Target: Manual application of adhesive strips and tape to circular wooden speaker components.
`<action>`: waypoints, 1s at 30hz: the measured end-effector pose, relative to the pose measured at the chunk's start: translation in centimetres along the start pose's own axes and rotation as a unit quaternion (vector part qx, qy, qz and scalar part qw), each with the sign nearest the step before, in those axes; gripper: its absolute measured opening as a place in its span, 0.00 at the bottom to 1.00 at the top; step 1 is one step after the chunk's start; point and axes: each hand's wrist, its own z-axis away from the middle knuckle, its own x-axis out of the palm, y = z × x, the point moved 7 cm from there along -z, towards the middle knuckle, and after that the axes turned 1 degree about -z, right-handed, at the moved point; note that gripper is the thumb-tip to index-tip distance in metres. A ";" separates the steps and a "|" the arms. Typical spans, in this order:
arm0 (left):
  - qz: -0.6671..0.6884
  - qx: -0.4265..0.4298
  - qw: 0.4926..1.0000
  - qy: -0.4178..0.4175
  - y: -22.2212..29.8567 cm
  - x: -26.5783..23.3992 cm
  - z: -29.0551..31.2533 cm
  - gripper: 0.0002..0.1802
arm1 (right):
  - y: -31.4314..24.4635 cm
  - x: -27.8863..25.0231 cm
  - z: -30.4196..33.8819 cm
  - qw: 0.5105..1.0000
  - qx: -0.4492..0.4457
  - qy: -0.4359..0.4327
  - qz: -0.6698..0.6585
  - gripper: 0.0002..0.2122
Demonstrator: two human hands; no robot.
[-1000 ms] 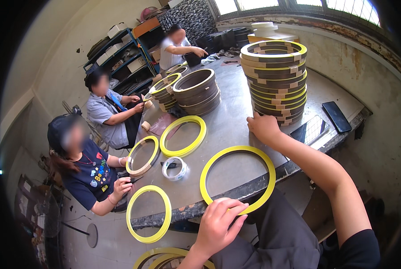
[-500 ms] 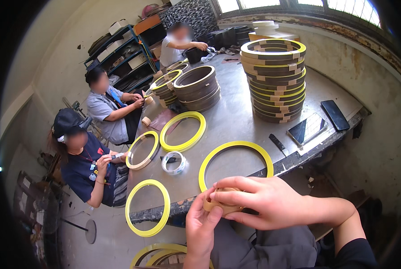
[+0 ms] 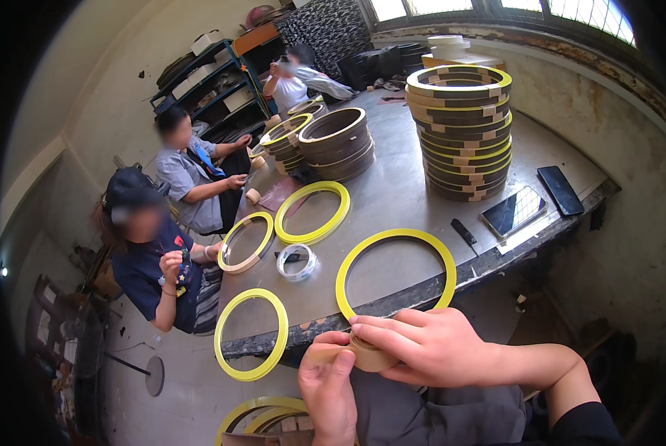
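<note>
Just in front of the table's near edge, my right hand [image 3: 441, 346] wraps over a roll of tan tape [image 3: 375, 360], its fingers across the top. My left hand [image 3: 327, 390] pinches the free strip of this tape between thumb and fingers, to the left of the roll. A short length of strip stretches between the two hands. Beyond them a yellow-faced ring [image 3: 342, 279] lies at the table edge. Another yellow ring [image 3: 282, 349] sits farther left, partly over the edge.
On the table are a clear tape roll [image 3: 296, 263], a black cutter knife [image 3: 464, 233], two phones [image 3: 560, 190] and a tall ring stack [image 3: 467, 141]. More rings [image 3: 303, 212] lie farther back. Several people sit along the left side. Below the edge are other rings [image 3: 262, 407].
The tape roll has tilted upright in my right hand, and my left hand has drawn the strip out leftward. At the back, a person has raised their hands.
</note>
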 end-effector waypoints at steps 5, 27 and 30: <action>0.004 -0.063 0.998 -0.007 0.3 -1.0 0.1 0.04 | 0.0 -0.2 0.2 0.996 -0.084 -0.042 -0.005 0.27; -0.097 -0.168 0.981 -0.029 -1.9 -0.8 2.7 0.07 | -0.2 1.6 1.6 0.997 0.007 -0.069 -0.045 0.27; -0.030 -0.196 0.977 -0.074 -2.8 -1.3 3.2 0.11 | -0.1 1.9 2.1 0.991 0.002 -0.119 -0.059 0.26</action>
